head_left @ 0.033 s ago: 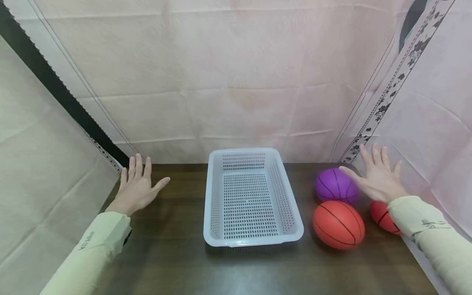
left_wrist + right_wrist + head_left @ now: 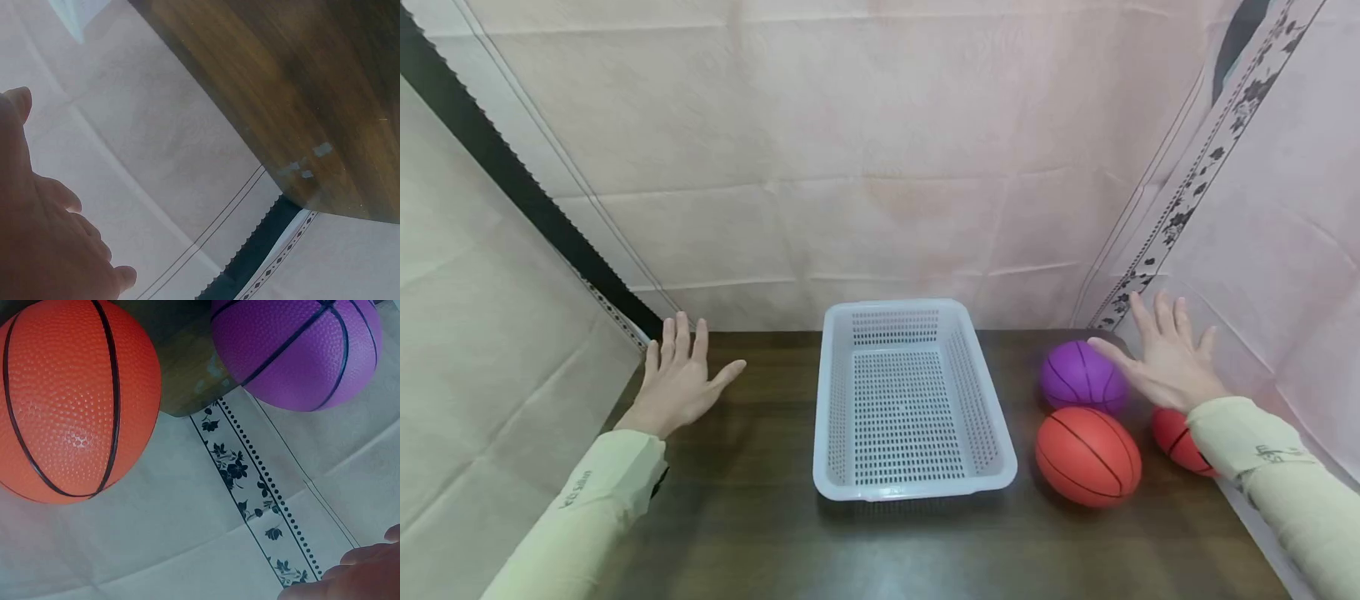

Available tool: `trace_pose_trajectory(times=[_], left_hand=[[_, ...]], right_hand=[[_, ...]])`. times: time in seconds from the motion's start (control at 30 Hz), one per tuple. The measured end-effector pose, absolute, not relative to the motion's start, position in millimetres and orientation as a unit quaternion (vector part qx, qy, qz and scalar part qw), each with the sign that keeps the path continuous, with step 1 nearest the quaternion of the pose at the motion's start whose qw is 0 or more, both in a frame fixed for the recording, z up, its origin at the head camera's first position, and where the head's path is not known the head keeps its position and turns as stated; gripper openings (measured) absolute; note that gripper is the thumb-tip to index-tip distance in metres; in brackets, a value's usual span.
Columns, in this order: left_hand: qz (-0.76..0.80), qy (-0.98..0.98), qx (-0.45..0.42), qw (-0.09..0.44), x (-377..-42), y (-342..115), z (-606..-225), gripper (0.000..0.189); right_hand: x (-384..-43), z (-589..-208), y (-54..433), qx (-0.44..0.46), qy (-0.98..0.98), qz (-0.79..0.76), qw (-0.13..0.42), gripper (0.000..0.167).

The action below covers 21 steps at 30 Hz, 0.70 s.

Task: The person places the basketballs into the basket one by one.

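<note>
Pale cloth walls (image 2: pixel 880 142) border a brown table (image 2: pixel 752 525), left hand (image 2: pixel 677 379) and right hand (image 2: pixel 1171 367) spread wide.

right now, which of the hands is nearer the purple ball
Right. The right hand is just right of the purple ball; the left hand is far left, beyond the basket.

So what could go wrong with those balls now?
The far-right red ball, partly hidden by the right sleeve, is near the edge of the table, so it might roll off if bumped. The front red ball and the purple ball sit close together, so nudging one could move the other.
</note>
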<state>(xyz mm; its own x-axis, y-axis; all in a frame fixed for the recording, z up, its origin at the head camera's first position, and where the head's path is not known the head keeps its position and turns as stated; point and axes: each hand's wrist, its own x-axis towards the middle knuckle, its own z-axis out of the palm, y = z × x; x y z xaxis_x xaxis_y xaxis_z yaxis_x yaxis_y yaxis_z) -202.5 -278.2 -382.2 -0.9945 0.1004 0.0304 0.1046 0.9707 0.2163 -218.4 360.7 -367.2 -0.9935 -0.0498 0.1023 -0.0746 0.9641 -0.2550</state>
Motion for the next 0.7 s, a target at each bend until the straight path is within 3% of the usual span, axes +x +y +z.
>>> trace_pose_trajectory(times=[0.13,0.27,0.5,0.7], left_hand=[[-0.122,-0.991,-0.058,0.01,-198.7,-268.5,-385.6,0.098],[-0.226,-0.972,-0.064,0.01,-173.4,-234.4,-390.6,0.098],[-0.393,-0.918,-0.05,-0.006,-106.4,-147.8,-443.7,0.11],[-0.415,-0.908,-0.029,0.04,-97.6,-116.2,-469.8,0.126]], right_hand=[[-211.8,-371.9,360.8,0.023,-0.99,0.133,0.036,0.098],[-199.2,-374.8,348.6,0.03,-0.984,0.168,0.052,0.101],[-123.7,-398.9,319.6,0.051,-0.971,0.218,0.086,0.107],[-90.6,-441.9,304.1,0.002,-0.971,0.206,0.119,0.111]])
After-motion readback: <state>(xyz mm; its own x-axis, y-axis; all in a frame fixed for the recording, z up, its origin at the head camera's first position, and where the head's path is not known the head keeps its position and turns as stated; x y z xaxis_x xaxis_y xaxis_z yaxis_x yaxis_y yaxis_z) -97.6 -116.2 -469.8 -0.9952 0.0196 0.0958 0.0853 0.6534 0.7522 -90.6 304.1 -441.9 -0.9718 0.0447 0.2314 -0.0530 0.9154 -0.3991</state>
